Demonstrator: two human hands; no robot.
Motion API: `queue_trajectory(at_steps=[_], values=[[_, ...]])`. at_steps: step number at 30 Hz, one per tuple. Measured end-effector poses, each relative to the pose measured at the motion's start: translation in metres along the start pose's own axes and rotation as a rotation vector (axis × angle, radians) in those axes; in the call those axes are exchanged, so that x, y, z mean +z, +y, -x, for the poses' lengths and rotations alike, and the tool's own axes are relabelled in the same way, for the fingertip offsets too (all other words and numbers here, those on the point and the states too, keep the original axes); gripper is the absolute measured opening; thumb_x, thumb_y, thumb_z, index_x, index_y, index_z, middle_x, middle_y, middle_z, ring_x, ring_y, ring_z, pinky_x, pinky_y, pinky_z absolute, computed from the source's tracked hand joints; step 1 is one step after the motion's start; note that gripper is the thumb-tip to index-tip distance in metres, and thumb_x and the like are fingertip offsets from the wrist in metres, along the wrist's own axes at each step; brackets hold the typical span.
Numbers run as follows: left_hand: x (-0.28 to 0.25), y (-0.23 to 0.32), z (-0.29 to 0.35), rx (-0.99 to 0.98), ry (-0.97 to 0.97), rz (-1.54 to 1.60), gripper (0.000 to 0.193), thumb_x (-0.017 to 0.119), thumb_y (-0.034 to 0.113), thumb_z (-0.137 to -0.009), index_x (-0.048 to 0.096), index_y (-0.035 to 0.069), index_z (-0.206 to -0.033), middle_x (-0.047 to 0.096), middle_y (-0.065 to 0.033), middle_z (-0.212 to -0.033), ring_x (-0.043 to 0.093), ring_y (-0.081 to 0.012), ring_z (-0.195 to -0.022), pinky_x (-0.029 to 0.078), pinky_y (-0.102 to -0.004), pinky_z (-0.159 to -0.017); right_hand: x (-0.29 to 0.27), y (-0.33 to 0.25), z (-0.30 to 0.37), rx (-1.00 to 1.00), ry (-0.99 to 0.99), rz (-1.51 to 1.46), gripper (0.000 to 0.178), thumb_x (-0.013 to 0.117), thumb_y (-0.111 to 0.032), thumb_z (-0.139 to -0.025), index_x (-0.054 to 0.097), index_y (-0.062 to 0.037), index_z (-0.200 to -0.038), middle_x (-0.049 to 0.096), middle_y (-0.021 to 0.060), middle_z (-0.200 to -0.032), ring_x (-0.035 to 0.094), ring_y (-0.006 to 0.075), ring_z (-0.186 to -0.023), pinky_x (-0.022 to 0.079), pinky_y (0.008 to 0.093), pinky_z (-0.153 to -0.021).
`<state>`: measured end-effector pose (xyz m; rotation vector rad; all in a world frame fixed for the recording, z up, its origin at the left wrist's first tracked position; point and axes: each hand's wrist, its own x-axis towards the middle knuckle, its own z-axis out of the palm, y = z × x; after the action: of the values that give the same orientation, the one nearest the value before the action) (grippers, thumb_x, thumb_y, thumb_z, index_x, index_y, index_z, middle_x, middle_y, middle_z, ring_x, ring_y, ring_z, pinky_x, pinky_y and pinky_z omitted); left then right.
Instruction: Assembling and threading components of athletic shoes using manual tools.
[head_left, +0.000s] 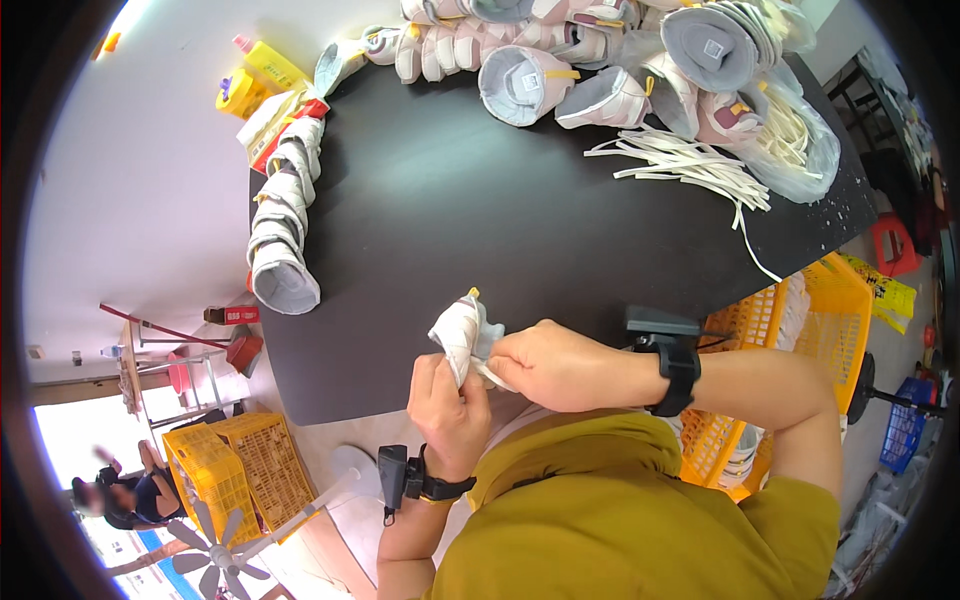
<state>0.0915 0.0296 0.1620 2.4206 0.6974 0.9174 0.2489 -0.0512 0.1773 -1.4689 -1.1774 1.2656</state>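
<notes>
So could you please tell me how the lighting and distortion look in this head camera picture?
Head view: strong fisheye, so the black table edges curve and a dark rim frames the picture; bright daylight blows out the lower-left doorway area, while the table shows soft sheen, no hard glare; the left hand and right hand holding the small white shoe upper are sharp, while the person at far lower left is blurred.

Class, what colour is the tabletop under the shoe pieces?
Black, seen best in the head view: the tabletop is plain matte black.
</notes>
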Motion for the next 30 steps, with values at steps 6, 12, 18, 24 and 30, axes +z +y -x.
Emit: queue_trajectory(at_steps=[6, 12, 18, 24, 30], values=[[0.0, -0.005, 0.006, 0.005, 0.002, -0.002, 0.024, 0.061, -0.013, -0.073, 0.061, -0.006, -0.096, 0.057, -0.0149, -0.082, 0.055, -0.0311, -0.065, 0.046, -0.0375, -0.056, 0.009, 0.002, 0.007, 0.452, -0.161, -0.877, 0.031, 0.047, -0.021, -0.099, 0.054, -0.0028, -0.076, 0.052, 0.0035, -0.06, 0.043, 0.0154, -0.046, 0.037, 0.0333, -0.046], [-0.001, -0.009, 0.012, -0.062, -0.053, 0.049, 0.023, 0.059, -0.013, -0.075, 0.061, -0.006, -0.097, 0.057, -0.0161, -0.083, 0.055, -0.0315, -0.064, 0.046, -0.0372, -0.056, 0.002, -0.015, 0.009, -0.252, 0.091, 0.682, 0.01, 0.054, -0.006, -0.087, 0.056, -0.0008, -0.079, 0.062, 0.0219, -0.064, 0.064, 0.0334, -0.055, 0.051, 0.041, -0.05], [0.002, -0.005, 0.021, -0.143, -0.046, 0.085, 0.022, 0.059, -0.013, -0.076, 0.06, -0.006, -0.097, 0.056, -0.0166, -0.083, 0.056, -0.0312, -0.064, 0.046, -0.0363, -0.055, -0.008, -0.012, -0.014, 0.096, -0.204, 0.275, 0.022, 0.051, -0.015, -0.091, 0.056, -0.0017, -0.073, 0.064, 0.0222, -0.069, 0.064, 0.0344, -0.056, 0.049, 0.0428, -0.05], [0.003, 0.0, 0.006, -0.061, 0.022, 0.011, 0.024, 0.06, -0.014, -0.076, 0.061, -0.005, -0.098, 0.057, -0.0159, -0.083, 0.057, -0.0304, -0.066, 0.047, -0.0353, -0.056, -0.002, -0.003, -0.025, -0.138, -0.099, 0.187, 0.025, 0.046, -0.016, -0.095, 0.054, -0.0004, -0.077, 0.06, 0.0241, -0.067, 0.058, 0.036, -0.052, 0.047, 0.0429, -0.048], [-0.026, 0.011, -0.017, 0.091, -0.003, -0.044, 0.028, 0.062, -0.014, -0.071, 0.064, -0.001, -0.095, 0.059, -0.0145, -0.085, 0.059, -0.0314, -0.071, 0.049, -0.0379, -0.06, -0.022, -0.046, 0.023, -0.11, -0.067, 0.68, 0.012, 0.053, -0.012, -0.092, 0.054, -0.0002, -0.089, 0.058, 0.0189, -0.057, 0.061, 0.04, -0.054, 0.049, 0.0464, -0.05]])
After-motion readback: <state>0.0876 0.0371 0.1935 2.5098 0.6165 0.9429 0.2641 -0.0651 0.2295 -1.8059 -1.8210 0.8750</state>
